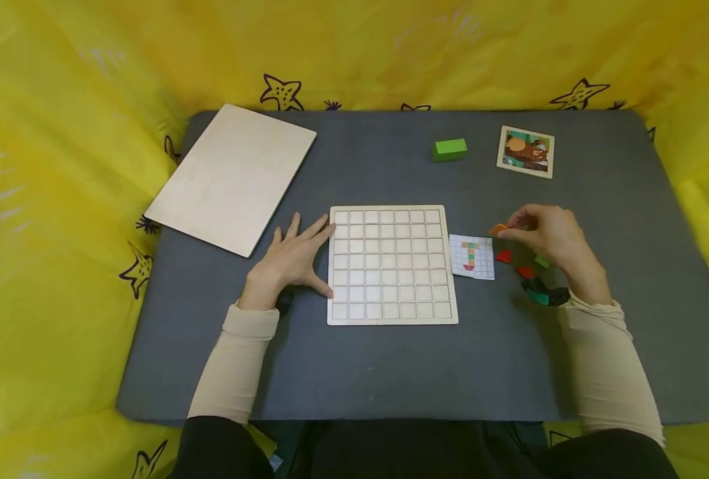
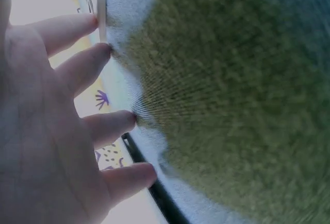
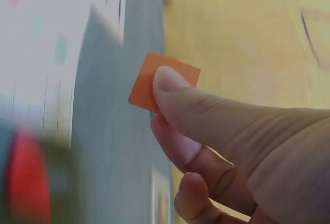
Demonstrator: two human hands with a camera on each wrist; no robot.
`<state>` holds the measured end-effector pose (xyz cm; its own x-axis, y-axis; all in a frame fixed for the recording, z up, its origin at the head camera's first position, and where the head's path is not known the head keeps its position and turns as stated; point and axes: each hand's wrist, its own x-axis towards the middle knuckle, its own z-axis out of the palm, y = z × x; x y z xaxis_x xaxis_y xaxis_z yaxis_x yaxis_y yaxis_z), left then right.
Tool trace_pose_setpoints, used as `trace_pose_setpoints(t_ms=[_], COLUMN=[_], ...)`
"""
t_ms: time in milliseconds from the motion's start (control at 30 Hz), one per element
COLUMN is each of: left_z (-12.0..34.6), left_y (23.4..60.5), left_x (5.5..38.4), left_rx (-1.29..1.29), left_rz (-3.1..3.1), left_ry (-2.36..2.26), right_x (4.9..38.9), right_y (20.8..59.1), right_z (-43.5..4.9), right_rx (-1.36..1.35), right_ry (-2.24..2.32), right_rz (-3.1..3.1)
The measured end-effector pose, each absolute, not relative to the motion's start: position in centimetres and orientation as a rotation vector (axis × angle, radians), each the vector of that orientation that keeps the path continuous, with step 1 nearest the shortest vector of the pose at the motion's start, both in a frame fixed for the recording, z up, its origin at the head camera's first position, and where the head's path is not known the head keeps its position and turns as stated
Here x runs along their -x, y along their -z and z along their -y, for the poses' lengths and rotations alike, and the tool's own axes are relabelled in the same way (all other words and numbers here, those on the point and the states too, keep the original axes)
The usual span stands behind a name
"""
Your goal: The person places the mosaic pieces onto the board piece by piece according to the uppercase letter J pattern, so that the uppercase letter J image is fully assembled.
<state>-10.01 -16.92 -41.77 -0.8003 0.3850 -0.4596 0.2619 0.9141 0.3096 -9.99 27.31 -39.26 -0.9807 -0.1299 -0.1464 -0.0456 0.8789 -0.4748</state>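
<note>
Pinching an orange square tile [image 3: 142,86] between thumb and finger, the right hand [image 1: 549,233] holds it just above a dark grey table [image 1: 378,372], its remaining fingers curled in. The person across from me works inside walls of yellow cloth [image 1: 360,40], drawn with dark starfish.

The left hand [image 1: 287,263] is spread wide, thumb and fingers fanned apart; it grasps nothing. Its thumb and index finger touch the left edge of a square wooden board [image 1: 388,265], marked out in rows of pale, shallow squares and lying flat between the two hands.

Just beside the board's right edge lies a small white card [image 1: 481,266], printed with a grid and a coloured shape. Right of the card, near and below the right hand, are two red pieces [image 1: 504,256] and a green piece [image 1: 542,262] — this last one partly hidden by the hand.

Farther back on the table sit a green block [image 1: 450,150] and, to its right, a wooden-framed picture of a brown bear [image 1: 525,153]. Toward the far left corner rests a large plain wooden panel [image 1: 235,179], set at an angle.
</note>
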Motion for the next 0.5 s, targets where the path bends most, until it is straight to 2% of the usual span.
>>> trace_pose_setpoints(t_ms=[267, 500], left_z=[16.6, 16.5], left_y=[41.6, 41.4], left_x=[10.5, 10.1], left_rx=[-0.391, -0.302], left_rz=[-2.509, -2.455], left_ry=[-0.314, -0.331], right_x=[12.7, 15.0], right_y=[39.6, 41.3], right_z=[-17.4, -12.0], right_rx=[0.384, 0.381], right_ry=[0.754, 0.753], right_rz=[-2.708, -2.607])
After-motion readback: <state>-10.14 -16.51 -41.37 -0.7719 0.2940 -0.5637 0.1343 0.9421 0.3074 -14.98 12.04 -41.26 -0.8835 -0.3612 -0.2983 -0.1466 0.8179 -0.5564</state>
